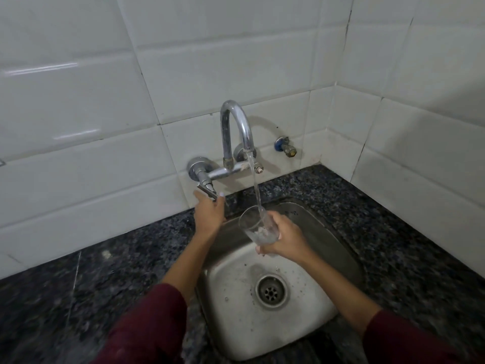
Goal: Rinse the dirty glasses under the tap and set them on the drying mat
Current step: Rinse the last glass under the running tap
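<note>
A clear drinking glass (256, 228) tilts under the running stream from the chrome tap (237, 127), over the steel sink (225, 311). My right hand (286, 239) grips the glass from the right side, fingers wrapped around its lower part. Water pours into the glass mouth. My left hand (208, 212) reaches up to the tap's lever handle (207, 191) and pinches it between thumb and fingers. No drying mat and no other glasses are in view.
Dark speckled granite counter (78, 298) surrounds the sink on the left, back and right. White tiled walls (210, 61) meet in a corner at the right. A small blue-capped valve (286, 147) sticks out of the wall right of the tap. The drain (271, 291) lies mid-sink.
</note>
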The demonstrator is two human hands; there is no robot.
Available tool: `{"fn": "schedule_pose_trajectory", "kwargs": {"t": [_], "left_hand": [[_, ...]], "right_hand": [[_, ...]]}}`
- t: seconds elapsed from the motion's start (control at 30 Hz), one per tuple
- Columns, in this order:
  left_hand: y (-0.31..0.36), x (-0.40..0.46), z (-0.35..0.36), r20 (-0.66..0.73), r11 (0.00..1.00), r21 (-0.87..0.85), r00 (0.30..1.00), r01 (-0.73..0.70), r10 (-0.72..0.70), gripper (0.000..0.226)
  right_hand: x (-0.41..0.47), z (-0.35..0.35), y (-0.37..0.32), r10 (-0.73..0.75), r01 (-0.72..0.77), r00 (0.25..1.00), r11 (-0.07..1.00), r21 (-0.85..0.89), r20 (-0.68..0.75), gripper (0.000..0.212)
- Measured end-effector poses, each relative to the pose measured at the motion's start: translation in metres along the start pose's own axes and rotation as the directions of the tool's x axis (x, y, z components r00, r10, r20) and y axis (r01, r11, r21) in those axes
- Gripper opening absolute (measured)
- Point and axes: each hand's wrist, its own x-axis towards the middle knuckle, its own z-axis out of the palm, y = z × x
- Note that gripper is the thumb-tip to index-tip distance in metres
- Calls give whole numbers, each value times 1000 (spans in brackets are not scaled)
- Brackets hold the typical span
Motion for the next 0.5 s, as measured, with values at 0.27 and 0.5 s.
{"fn": "schedule_pose_trajectory", "kwargs": {"t": [0.27, 0.5], "left_hand": [[27, 5, 5, -35, 865, 498, 994, -70, 100, 47], [27, -11, -14, 93, 667, 731, 989, -144, 112, 32]], "right_hand": [[-13, -35, -2, 52, -33, 996, 971, -236, 77, 68], [-8, -45, -14, -41, 139, 980, 846, -515, 196, 63]]}}
